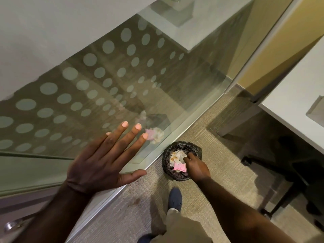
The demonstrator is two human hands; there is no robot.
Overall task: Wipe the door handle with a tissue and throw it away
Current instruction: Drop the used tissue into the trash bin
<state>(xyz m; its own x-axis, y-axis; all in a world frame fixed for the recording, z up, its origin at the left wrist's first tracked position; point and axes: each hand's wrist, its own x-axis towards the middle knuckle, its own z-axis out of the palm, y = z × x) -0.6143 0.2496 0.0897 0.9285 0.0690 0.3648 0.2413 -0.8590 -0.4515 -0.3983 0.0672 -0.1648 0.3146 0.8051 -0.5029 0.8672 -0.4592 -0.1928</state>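
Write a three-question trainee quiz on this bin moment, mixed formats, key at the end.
1. True or false: the left hand is spread flat with nothing in it.
2. The right hand is over: A) the desk B) the black-lined bin C) the shoe
3. Fill in: besides white tissue, the bin holds a ___ wrapper.

Key: 1 true; 2 B; 3 pink.
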